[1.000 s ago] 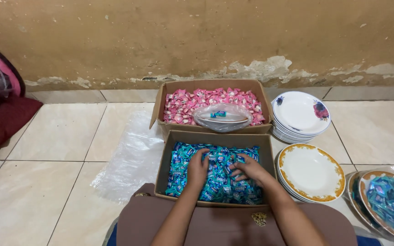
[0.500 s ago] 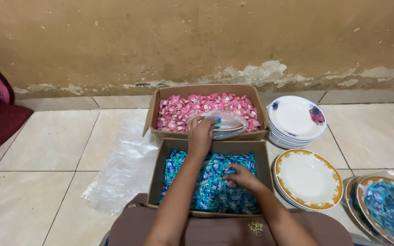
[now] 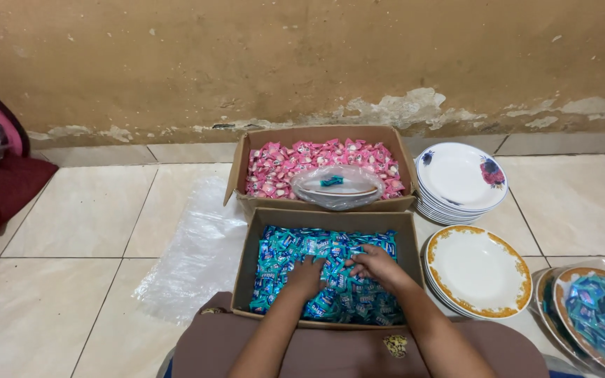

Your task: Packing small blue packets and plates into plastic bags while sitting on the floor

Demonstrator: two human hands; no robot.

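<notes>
Your left hand [image 3: 307, 275] and right hand [image 3: 374, 264] both lie palm-down in the near cardboard box [image 3: 260, 241], fingers loosely curled into the blue-wrapped candies [image 3: 330, 294]; whether either grip has closed on any, you cannot tell. These small pieces look light, with slick, crinkly wrappers, so a shallow pinch will likely shed them; scoop with cupped fingers from below instead. Just beyond sits a second box of pink-wrapped candies [image 3: 281, 164] with a plastic-bagged plate [image 3: 336, 187] on top. To the right, a gold-rimmed plate [image 3: 477, 269] and a stack of flowered plates [image 3: 460, 178] rest on the floor.
</notes>
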